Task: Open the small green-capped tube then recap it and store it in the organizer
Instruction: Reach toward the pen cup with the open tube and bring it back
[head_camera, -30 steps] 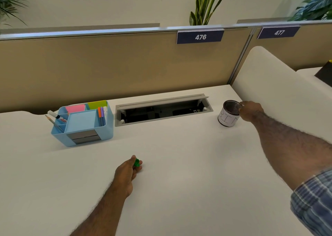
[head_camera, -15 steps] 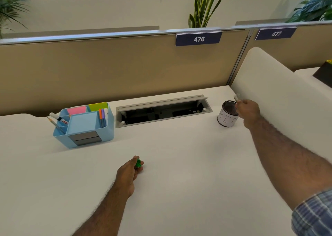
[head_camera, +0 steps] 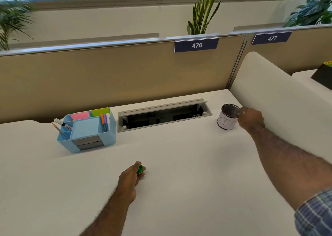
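Note:
My left hand [head_camera: 132,177] rests on the white desk [head_camera: 188,172] near its middle, fingers closed on a small green cap [head_camera: 140,169] that peeks out at the fingertips. My right hand [head_camera: 250,118] is stretched to the far right. Its fingers are pinched on a small pale tube [head_camera: 241,109], blurred, right at the rim of a mesh cup [head_camera: 226,118] marked "BIN". The light blue organizer [head_camera: 107,133] stands at the back left, holding sticky notes, markers and pencils, about a hand's length beyond my left hand.
An open cable trough [head_camera: 163,116] is sunk into the desk between the organizer and the cup. A tan partition [head_camera: 116,77] closes the back. A white side divider [head_camera: 280,99] rises just right of the cup and my right hand.
My right hand lifted the pale tube a little above the cup's rim, then came back down to the rim. My left hand has stayed put with the green cap.

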Available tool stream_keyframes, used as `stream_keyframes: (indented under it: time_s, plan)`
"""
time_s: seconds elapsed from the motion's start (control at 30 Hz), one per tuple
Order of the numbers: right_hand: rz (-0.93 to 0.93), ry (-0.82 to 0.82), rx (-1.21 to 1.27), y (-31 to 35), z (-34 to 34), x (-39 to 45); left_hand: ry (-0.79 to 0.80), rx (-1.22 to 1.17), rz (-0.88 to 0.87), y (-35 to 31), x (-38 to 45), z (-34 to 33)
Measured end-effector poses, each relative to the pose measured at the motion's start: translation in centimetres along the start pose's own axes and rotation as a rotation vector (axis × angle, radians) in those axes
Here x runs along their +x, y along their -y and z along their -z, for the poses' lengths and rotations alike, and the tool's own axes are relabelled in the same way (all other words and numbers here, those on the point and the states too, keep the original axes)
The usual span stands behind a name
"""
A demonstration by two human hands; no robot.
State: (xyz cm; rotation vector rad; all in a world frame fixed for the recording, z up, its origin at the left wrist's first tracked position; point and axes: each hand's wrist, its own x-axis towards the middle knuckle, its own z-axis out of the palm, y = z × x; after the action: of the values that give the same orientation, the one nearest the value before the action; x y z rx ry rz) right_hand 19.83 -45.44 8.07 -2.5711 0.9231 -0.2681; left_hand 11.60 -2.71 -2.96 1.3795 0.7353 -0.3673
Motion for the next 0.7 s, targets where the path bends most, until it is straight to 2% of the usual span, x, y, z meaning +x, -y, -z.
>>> stream_keyframes:
  time_s: [0.13, 0.2, 0.27, 0.33, 0.43, 0.57, 0.7]
  plan:
    - [-0.032, -0.049, 0.051, -0.1, 0.1, -0.1, -0.011, 0.004, 0.004, 0.0, 0.0, -0.2]
    - [-0.078, -0.15, 0.236, 0.2, 0.2, -0.2, -0.014, 0.002, 0.006, 0.0, -0.1, -0.3]
    - [-0.193, -0.169, 0.573, 1.2, 0.5, -0.5, -0.014, -0.002, 0.011, -0.1, -0.2, -0.4]
    - [-0.337, 0.017, 1.038, 2.6, 0.7, -1.6, -0.015, -0.008, 0.014, -0.2, -0.4, -0.5]
    - [-0.436, 0.371, 1.434, 3.9, -0.1, -4.3, -0.017, -0.022, 0.004, -0.3, -0.8, -0.9]
    - [-0.422, 0.657, 1.58, 5.0, -2.3, -9.4, 0.005, -0.041, -0.033, -0.6, -1.7, -1.5]
    - [-0.421, 0.799, 1.487, 6.1, -4.9, -15.8, 0.051, -0.065, -0.067, -0.8, -3.1, -2.2]
